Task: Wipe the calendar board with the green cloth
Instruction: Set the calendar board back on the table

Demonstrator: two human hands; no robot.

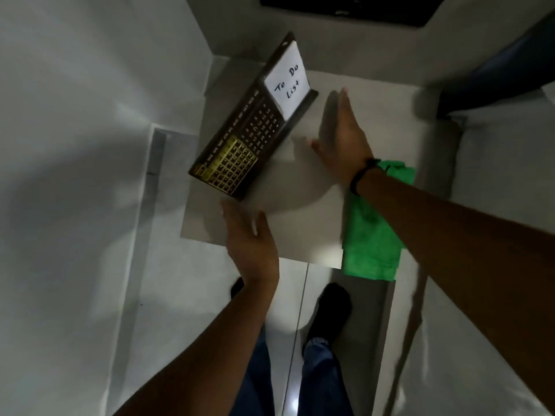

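Observation:
The dark calendar board (240,145) stands tilted on a small grey table (300,205), with gold date grids on its face and a white "To Do List" note (286,85) clipped at its far end. The green cloth (372,238) lies on the table's right front edge, partly under my right forearm. My right hand (342,136) hovers flat with fingers apart just right of the board, holding nothing. My left hand (249,241) is open near the board's near corner, fingers blurred and close to the board without gripping it.
White walls close in on the left and behind the table. A dark object (354,7) hangs on the wall above. My feet in dark socks (330,307) stand on the pale floor in front of the table. A dark blue shape (495,79) sits at the right.

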